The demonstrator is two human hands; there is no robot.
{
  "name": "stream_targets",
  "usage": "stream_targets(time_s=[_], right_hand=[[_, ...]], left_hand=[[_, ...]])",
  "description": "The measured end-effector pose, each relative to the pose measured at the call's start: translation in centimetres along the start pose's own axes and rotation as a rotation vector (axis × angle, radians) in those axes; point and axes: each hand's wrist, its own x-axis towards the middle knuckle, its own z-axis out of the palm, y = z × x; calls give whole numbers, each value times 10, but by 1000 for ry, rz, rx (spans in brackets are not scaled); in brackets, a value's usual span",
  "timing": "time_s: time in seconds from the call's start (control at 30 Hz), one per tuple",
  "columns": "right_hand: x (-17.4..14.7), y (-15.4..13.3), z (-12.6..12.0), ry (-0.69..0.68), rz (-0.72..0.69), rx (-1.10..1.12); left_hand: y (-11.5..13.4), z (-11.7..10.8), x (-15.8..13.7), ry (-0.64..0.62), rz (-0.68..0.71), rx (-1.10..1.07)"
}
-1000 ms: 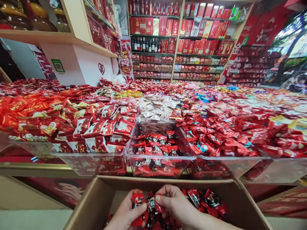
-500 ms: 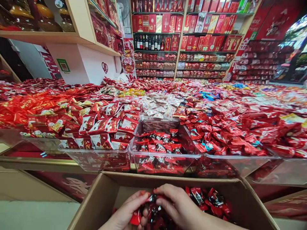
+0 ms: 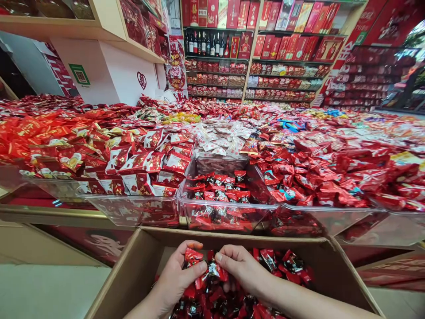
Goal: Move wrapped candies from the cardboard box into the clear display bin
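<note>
Both hands are down inside an open cardboard box (image 3: 133, 270) filled with small red-and-black wrapped candies (image 3: 285, 263). My left hand (image 3: 177, 277) and my right hand (image 3: 241, 268) are cupped together around a bunch of these candies (image 3: 209, 270), fingertips nearly touching. Just beyond the box stands a clear plastic bin (image 3: 226, 217) partly filled with the same red-and-black candies.
A wide display counter holds clear bins heaped with red packets: red-and-white packs (image 3: 139, 170) on the left, white sachets (image 3: 222, 139) behind, red wrappers (image 3: 318, 177) on the right. Shelves of red gift boxes and bottles (image 3: 252, 48) line the back wall. A wooden shelf unit (image 3: 109, 31) stands left.
My hands have gathered the candies and lifted the bunch slightly within the box. The camera has tipped downward a little, so the counter sits higher in view.
</note>
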Motion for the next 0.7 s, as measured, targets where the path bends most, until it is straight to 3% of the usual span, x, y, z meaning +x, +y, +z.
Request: stream_targets(time_s=[0.17, 0.3, 0.43, 0.53, 0.6, 0.63, 0.7], right_hand=[[2, 0, 3, -71, -60, -22], [-16, -24, 5, 56, -339, -531], [-50, -88, 2, -15, -721, -919], [-59, -152, -9, 312, -937, -1055], [-48, -188, -19, 423, -888, -1316], [-39, -202, -24, 400, -733, -1480], [-16, -216, -28, 201, -338, -1719]], left_hand=[[5, 3, -2, 6, -19, -80], [15, 3, -7, 49, -79, -222], [14, -3, -2, 24, -77, -242], [5, -6, 5, -21, -88, -152], [-2, -7, 8, -51, -82, -80], [-5, -7, 10, -66, -71, -56], [-11, -9, 13, -77, -55, -7]])
